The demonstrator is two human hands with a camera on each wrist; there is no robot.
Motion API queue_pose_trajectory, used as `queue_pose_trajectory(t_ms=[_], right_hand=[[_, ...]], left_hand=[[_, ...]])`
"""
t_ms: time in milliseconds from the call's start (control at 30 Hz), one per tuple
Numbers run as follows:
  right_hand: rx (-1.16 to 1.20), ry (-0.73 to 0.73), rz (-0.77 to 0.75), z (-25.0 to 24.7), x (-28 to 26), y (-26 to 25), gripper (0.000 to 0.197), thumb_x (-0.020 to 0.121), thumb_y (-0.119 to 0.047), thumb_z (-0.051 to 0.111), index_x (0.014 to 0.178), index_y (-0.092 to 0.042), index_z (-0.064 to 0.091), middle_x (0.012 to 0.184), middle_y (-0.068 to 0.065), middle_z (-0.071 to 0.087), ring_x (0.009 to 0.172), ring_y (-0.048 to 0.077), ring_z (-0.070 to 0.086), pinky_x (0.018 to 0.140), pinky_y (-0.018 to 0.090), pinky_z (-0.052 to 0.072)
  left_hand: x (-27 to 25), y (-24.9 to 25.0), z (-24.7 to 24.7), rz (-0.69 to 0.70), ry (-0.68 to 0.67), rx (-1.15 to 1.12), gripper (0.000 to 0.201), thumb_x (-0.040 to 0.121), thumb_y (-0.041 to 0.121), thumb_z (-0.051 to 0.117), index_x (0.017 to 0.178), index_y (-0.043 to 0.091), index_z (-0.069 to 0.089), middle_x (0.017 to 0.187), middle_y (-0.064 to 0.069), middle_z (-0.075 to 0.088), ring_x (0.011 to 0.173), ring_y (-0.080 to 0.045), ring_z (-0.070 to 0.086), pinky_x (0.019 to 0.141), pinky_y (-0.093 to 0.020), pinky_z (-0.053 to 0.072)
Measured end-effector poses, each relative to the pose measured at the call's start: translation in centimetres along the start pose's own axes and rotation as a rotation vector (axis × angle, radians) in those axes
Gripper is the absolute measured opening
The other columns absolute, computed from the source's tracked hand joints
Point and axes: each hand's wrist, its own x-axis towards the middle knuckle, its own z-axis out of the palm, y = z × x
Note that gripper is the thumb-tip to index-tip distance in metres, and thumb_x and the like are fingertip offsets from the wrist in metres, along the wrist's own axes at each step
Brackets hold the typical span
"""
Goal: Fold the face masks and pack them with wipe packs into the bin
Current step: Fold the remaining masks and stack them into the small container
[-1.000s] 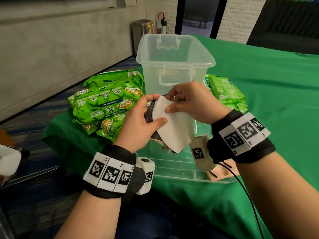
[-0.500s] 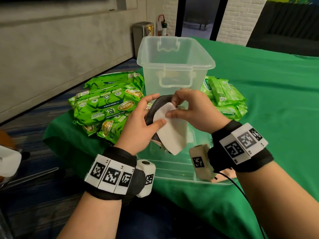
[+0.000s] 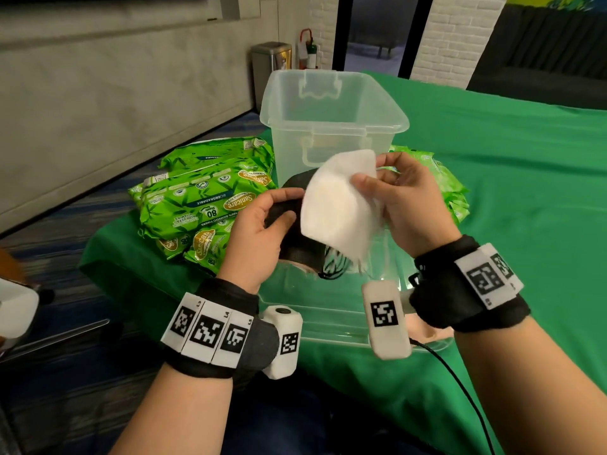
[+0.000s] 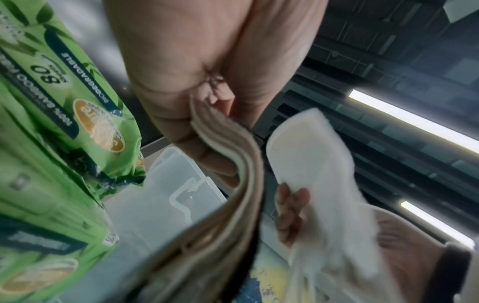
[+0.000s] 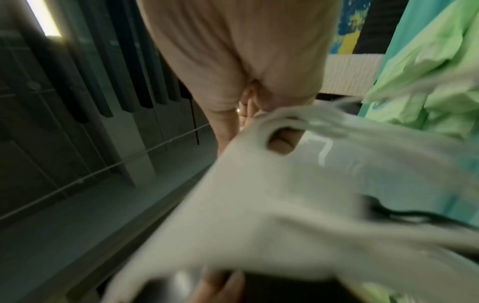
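Here the clear bin (image 3: 331, 116) stands open and upright on the green-covered counter (image 3: 509, 178), with green wipe packs (image 3: 203, 201) stacked just to its left and more packs (image 3: 456, 195) at its right, partly hidden behind the right hand. A clear lid (image 3: 328, 310) lies flat on the cloth nearer the person, beneath both hands. Beyond the counter, a steel trash can (image 3: 271, 73) stands by the wall.

Both hands are raised in front of the bin's near wall, blocking its lower part. The left hand (image 3: 259, 238) is palm-up, its thumb and fingers curled round a small stack of masks (image 3: 297, 238), black on the outside; the left wrist view shows beige layers pinched there. The right hand (image 3: 407, 205), back toward the camera, pinches the white mask (image 3: 338, 205) between thumb and fingers at its right edge.

The white mask is apart from the stack, held just above and to its right, overlapping it from the head view. Its long axis runs from upper right to lower left, broad face toward the camera, with ear loops (image 3: 361, 261) trailing down, seemingly over the lid; blur there makes that hard to judge.
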Motion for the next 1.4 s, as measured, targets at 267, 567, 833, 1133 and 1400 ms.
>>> queue_pose_trajectory(t_ms=[267, 567, 833, 1133, 1400], right_hand=[[-0.252, 0.015, -0.043, 2.8, -0.2, 1.3, 0.040, 0.077, -0.010, 0.072, 0.110, -0.017, 0.050, 0.077, 0.007, 0.057, 0.072, 0.022, 0.056, 0.065, 0.035, 0.046], [-0.456, -0.081, -0.172, 2.6, 0.5, 1.3, 0.050, 0.067, -0.017, 0.077, 0.113, -0.018, 0.057, 0.066, 0.004, 0.052, 0.062, 0.024, 0.049, 0.066, 0.039, 0.043], [-0.627, -0.083, -0.200, 2.8, 0.0, 1.8, 0.055, 0.074, -0.022, 0.076, 0.123, -0.016, 0.051, 0.096, 0.002, 0.053, 0.083, 0.010, 0.049, 0.071, 0.016, 0.041], [-0.131, -0.578, 0.218, 0.8, 0.0, 1.2, 0.076, 0.071, -0.005, 0.067, 0.139, -0.008, 0.034, 0.117, 0.017, 0.063, 0.101, 0.027, 0.062, 0.090, 0.042, 0.052], [-0.513, -0.498, 0.091, -1.7, 0.0, 0.0, 0.033, 0.069, 0.014, 0.070, 0.092, -0.010, 0.068, 0.084, 0.016, 0.069, 0.071, 0.017, 0.058, 0.072, 0.030, 0.054]], left_hand=[[-0.6, 0.8, 0.5, -0.015, -0.052, -0.144, 0.061, 0.085, -0.015, 0.049, 0.126, 0.031, 0.043, 0.082, 0.011, 0.070, 0.073, -0.004, 0.064, 0.052, -0.033, 0.057], [-0.3, 0.5, 0.0, 0.014, -0.155, -0.132, 0.063, 0.085, -0.020, 0.046, 0.126, 0.029, 0.045, 0.089, 0.021, 0.070, 0.082, 0.004, 0.063, 0.062, -0.017, 0.053], [-0.7, 1.1, -0.1, -0.001, -0.133, -0.230, 0.030, 0.083, 0.030, 0.048, 0.109, 0.026, 0.063, 0.122, 0.000, 0.063, 0.117, -0.019, 0.056, 0.101, -0.038, 0.045], [0.0, 1.1, -1.1, 0.126, -0.094, -0.109, 0.030, 0.084, 0.001, 0.057, 0.089, 0.029, 0.066, 0.093, 0.016, 0.069, 0.093, 0.000, 0.062, 0.082, -0.020, 0.051], [0.5, 0.3, -1.4, 0.110, 0.085, -0.043, 0.034, 0.085, -0.006, 0.058, 0.085, 0.027, 0.068, 0.084, 0.018, 0.070, 0.086, -0.001, 0.061, 0.079, -0.017, 0.047]])
